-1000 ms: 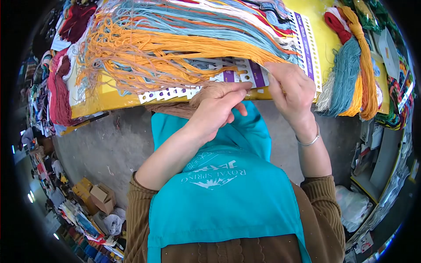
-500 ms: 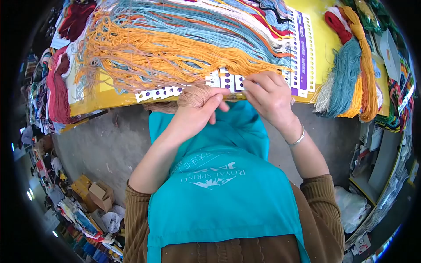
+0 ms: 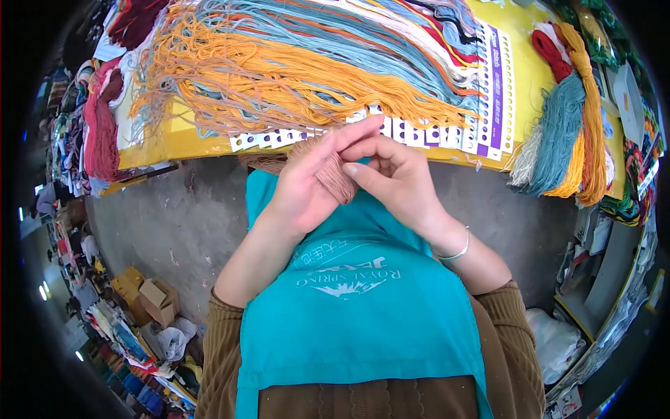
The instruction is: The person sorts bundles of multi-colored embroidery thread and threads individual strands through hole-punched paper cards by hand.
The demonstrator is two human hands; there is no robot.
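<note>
A bundle of brownish-pink thread (image 3: 336, 180) lies against the palm of my left hand (image 3: 304, 183), partly wrapped by it. My right hand (image 3: 396, 177) meets the left at the fingertips, its thumb and fingers curled together beside the bundle; what they pinch is too small to make out. Beyond both hands, orange threads (image 3: 279, 66) and blue threads (image 3: 335, 43) lie across the yellow table (image 3: 188, 155), their right ends at white punched cards (image 3: 500, 98) with purple print.
Red, teal and orange skeins (image 3: 562, 105) hang over the table's right edge, and pink skeins (image 3: 103, 133) over its left. Cardboard boxes (image 3: 158, 300) stand on the floor at lower left. A plastic bag (image 3: 555, 342) sits at lower right.
My right hand has come down and left from the cards to meet my left hand. The left palm has turned, showing more of the brownish-pink bundle. The view has shifted slightly.
</note>
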